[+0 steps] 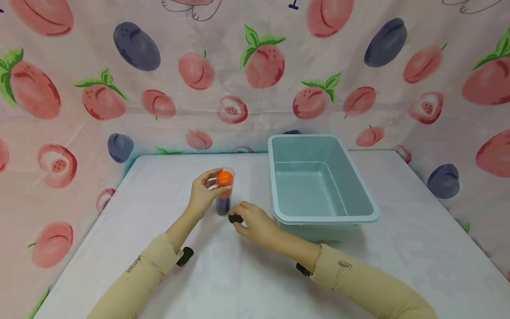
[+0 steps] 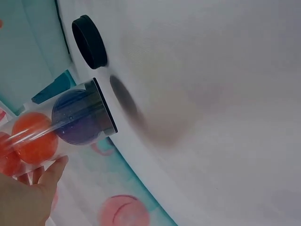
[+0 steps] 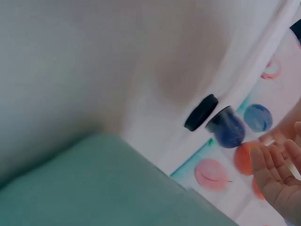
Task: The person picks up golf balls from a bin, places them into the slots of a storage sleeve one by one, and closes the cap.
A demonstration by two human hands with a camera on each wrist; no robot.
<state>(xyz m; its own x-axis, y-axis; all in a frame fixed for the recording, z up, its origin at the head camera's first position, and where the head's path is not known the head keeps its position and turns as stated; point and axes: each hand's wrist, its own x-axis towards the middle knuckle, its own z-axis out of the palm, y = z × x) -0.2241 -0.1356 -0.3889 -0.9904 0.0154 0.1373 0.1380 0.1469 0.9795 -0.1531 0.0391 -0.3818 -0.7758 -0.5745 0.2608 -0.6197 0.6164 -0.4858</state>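
My left hand (image 1: 203,188) grips a clear tube (image 1: 231,171) near its upper part, thumb on one side and fingers on the other. Inside are an orange ball (image 1: 225,178), a second orange-red one, and a dark blue ball (image 2: 77,117) at the lower end, which has a dark rim. To the right of the tube, my right hand (image 1: 256,223) hovers with relaxed, bent fingers. Below it, a round black lid (image 3: 201,113) lies by the tube's lower end, apart from the fingers in the right wrist view; in the head view it overlaps the fingertips.
A pale blue-green bin (image 1: 324,219) stands on the white table (image 1: 223,283) beside my right hand. One small black piece (image 1: 185,256) lies by the left sleeve, another (image 1: 303,269) partly behind the right sleeve. A fruit-printed curtain (image 1: 255,102) hangs behind the table.
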